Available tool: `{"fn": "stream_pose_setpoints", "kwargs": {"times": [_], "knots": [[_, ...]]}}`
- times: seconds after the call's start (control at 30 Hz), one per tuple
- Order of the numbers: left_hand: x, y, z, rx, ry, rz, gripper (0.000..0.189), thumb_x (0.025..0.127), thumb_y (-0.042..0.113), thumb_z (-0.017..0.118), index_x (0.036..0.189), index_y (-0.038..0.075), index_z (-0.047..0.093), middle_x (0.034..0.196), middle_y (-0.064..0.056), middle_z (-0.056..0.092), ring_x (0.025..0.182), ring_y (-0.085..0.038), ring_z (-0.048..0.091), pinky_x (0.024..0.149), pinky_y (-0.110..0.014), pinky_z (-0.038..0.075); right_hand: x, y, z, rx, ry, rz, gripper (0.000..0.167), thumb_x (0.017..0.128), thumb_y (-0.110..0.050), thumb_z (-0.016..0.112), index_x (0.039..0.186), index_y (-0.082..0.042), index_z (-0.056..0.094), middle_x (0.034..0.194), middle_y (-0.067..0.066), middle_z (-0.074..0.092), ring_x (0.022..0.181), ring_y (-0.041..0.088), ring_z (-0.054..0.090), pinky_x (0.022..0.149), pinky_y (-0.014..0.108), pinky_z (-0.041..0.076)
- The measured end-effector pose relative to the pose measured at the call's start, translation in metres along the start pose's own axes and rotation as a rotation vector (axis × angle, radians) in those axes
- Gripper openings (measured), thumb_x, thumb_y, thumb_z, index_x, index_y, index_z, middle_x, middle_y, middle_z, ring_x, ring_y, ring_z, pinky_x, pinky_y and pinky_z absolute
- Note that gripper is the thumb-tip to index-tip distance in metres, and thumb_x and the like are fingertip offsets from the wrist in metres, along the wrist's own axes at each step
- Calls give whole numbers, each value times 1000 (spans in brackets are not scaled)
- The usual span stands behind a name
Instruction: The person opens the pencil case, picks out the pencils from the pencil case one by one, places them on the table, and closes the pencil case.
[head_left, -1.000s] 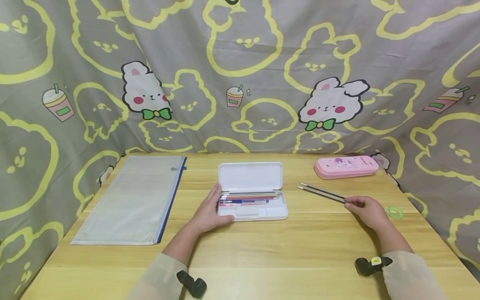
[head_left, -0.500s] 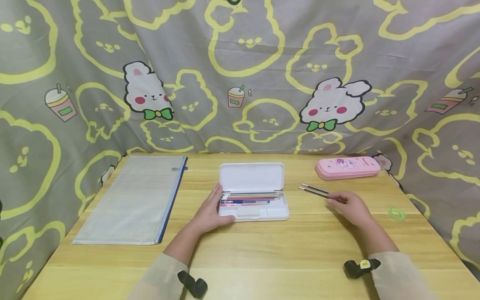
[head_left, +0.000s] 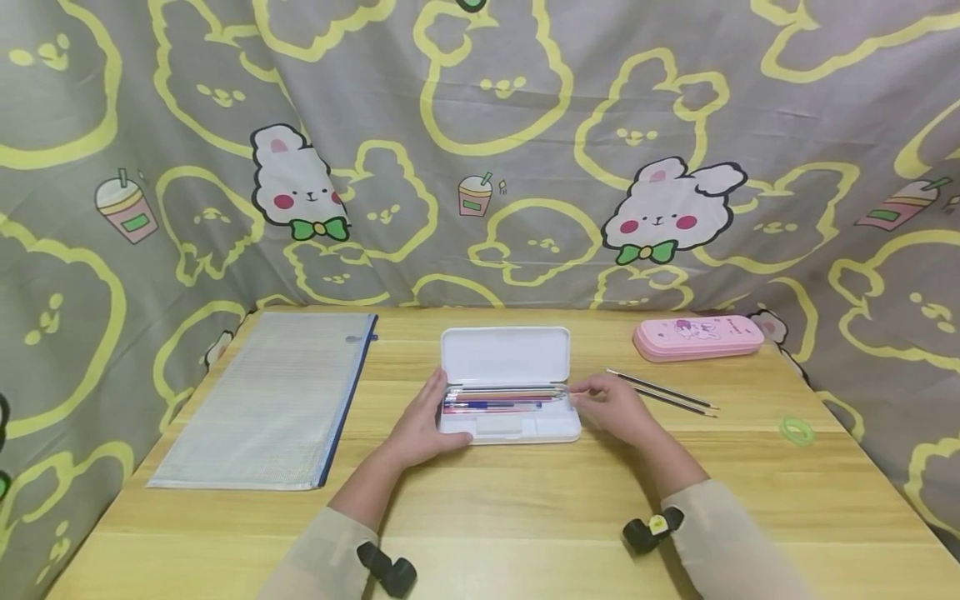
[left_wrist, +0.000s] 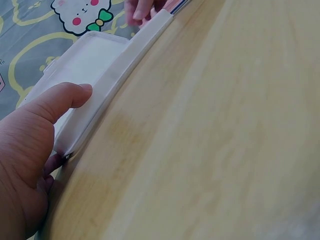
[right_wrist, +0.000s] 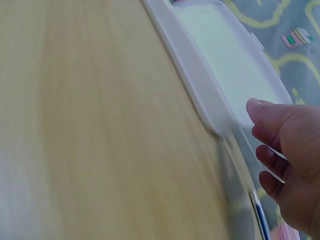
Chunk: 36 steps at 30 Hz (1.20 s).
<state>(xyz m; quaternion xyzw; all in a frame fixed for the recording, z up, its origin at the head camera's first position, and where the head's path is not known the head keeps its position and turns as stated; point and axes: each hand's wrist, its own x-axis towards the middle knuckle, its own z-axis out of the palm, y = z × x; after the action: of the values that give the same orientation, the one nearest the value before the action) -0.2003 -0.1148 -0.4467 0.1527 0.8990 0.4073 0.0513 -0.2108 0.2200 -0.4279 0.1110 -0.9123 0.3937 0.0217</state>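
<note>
An open white pencil case (head_left: 506,356) lies mid-table with its lid raised. Several pencils (head_left: 517,393), a blue pen (head_left: 480,405) and a white eraser-like block (head_left: 498,426) are in its tray. My left hand (head_left: 420,423) grips the case's left end, thumb on the front edge, as the left wrist view also shows. Fingers bent and thumb extended, my right hand (head_left: 615,410) is at the case's right end, near the pencil tips. Nothing shows between those fingers in the right wrist view. Two dark pencils (head_left: 678,394) lie on the table just beyond it, partly hidden by the hand.
A pink pencil box (head_left: 697,337) stands at the back right. A green ring (head_left: 797,430) lies near the right edge. To the left is a mesh zip pouch (head_left: 262,400) with a blue edge. Patterned cloth (head_left: 525,167) hangs behind the table.
My right hand has let go of the two dark pencils, which now lie on the table, and has moved left to the case. My left hand has stayed on the case.
</note>
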Motion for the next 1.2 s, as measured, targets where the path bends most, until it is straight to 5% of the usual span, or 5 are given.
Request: {"fn": "stream_pose_setpoints", "kwargs": {"times": [0.23,0.73,1.2], "knots": [[-1,2,0,-11,1,-1,117,71,38,84,157,5,12,166,-12,6,152,-36,11,122,-53,17,13,-17,19,-27,-39,-54,15,89,-15,70,102,-9,74,109,12,72,106,32,63,97,52,49],[0,1,0,-4,2,2,118,70,40,84,157,5,12,166,-11,6,152,-36,12,122,-54,18,25,-27,32,-353,-18,-95,11,84,-14,75,96,-13,76,94,3,72,95,25,61,92,45,46],[0,1,0,-14,4,3,118,69,39,84,157,6,12,166,-11,6,152,-37,12,122,-54,18,24,-24,32,-303,-12,-86,12,86,-17,73,97,-13,76,95,3,71,97,25,61,92,46,48]]}}
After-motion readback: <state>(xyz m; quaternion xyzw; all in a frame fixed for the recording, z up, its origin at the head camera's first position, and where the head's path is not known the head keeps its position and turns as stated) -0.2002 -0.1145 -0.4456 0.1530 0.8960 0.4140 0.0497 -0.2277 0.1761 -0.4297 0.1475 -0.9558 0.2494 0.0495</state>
